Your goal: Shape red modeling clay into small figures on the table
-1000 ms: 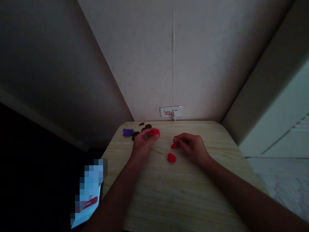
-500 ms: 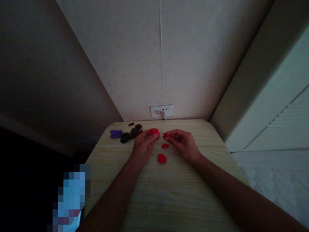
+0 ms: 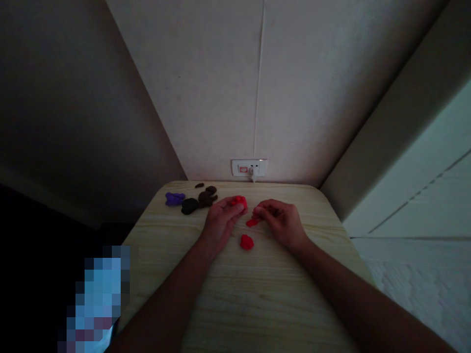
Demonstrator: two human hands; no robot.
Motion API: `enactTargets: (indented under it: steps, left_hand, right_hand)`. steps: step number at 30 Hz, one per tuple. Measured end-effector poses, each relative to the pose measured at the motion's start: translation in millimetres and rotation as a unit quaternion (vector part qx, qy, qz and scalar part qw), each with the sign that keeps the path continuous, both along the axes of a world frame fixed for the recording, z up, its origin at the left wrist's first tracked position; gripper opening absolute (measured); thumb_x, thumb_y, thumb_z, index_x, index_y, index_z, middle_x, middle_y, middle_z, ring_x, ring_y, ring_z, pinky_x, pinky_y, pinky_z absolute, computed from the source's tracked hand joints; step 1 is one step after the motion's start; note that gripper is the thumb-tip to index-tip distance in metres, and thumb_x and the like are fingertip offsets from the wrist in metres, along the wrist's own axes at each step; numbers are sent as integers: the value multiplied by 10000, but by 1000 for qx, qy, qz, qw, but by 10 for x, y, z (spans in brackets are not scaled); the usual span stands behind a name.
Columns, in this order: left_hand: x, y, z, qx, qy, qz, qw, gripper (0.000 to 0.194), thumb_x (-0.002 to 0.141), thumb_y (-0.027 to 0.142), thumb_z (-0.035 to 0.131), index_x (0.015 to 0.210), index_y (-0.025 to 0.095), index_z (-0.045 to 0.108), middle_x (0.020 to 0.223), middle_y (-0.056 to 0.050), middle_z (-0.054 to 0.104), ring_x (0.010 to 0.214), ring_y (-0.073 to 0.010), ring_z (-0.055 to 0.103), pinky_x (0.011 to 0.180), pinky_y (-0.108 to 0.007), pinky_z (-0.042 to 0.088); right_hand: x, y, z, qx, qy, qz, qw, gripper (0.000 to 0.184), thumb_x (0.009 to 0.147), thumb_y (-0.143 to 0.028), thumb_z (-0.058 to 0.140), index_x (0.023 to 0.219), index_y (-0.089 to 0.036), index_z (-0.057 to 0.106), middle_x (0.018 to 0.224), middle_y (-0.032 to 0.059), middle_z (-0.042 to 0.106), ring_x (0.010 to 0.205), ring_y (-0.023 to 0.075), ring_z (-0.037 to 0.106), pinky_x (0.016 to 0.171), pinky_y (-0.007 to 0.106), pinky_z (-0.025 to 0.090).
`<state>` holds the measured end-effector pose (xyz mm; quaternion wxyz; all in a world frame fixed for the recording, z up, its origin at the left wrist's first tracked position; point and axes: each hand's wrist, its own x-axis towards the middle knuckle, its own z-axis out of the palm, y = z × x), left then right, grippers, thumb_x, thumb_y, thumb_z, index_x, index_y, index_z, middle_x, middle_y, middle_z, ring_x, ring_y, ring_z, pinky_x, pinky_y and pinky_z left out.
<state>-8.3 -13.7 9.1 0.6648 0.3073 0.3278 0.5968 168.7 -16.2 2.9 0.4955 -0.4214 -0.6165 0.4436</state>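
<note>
Overall, a pale wall (image 3: 206, 98) stands at the far edge of a wood-grained tabletop (image 3: 250, 294). Left hand (image 3: 220, 220): left of centre, grip closed on a lumpy red piece (image 3: 241, 202) between thumb and fingers. Right hand (image 3: 282, 220): just to the right, thumb and fingertips close together; cannot tell whether this grip is closed on anything. White wall socket (image 3: 239, 163), plug inserted, beyond both hands. Far left of tabletop: brown lump (image 3: 206, 198), then black lump (image 3: 190, 206), then purple lump (image 3: 174, 198) leftmost. Red lump (image 3: 247, 242) lies nearer, between the forearms. Flat red scrap (image 3: 251, 223) sits by the right fingertips; contact unclear. Smallest: brown sliver (image 3: 199, 185), far left.
</note>
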Motion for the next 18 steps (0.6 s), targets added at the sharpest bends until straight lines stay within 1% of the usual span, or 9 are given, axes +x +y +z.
enactTargets:
  steps: [3,5,7,10,12,18]
  left_hand:
    - [3,2,-6,-2,-2,-9,1000,255,649,160,872,871,123,752,907,-48,749,815,-124,686,831,-269,544]
    - [8,-1,-4,-4,-2,-14,1000,254,643,157,875,861,120,752,904,-49,748,812,-126,686,826,-268,549]
    - [13,-7,2,-5,-2,-21,1000,255,643,156,876,863,116,754,894,-48,745,811,-125,685,824,-266,554]
    - [17,-13,9,-11,-10,-23,1000,245,642,148,873,855,114,756,880,-47,743,808,-123,684,819,-258,558]
    - [15,-11,9,-15,-16,-21,1000,235,640,140,870,844,116,756,874,-45,742,804,-123,684,819,-257,559]
    - [11,-2,4,-14,-24,-24,999,223,656,129,854,856,112,758,885,-47,741,805,-123,687,826,-254,554]
  right_hand:
    - [-3,21,-13,-2,12,0,1000,322,881,-502,687,848,-183,722,779,81,775,708,222,761,705,332,625]
    - [-9,38,-18,-14,36,-4,999,345,863,-519,701,894,-176,732,831,93,786,745,233,773,735,351,638]
    - [-15,55,-19,-23,56,-10,998,369,837,-526,728,942,-173,742,882,101,795,809,243,782,797,376,644]
    - [-18,70,-9,-31,75,-18,997,387,789,-524,777,958,-177,752,944,99,800,898,254,784,886,399,634]
    - [-19,71,2,-41,81,-12,996,399,769,-527,793,963,-180,754,969,96,801,926,258,782,919,410,627]
    - [-36,42,26,-73,96,3,993,404,755,-540,794,944,-188,731,883,82,799,863,248,784,893,407,640]
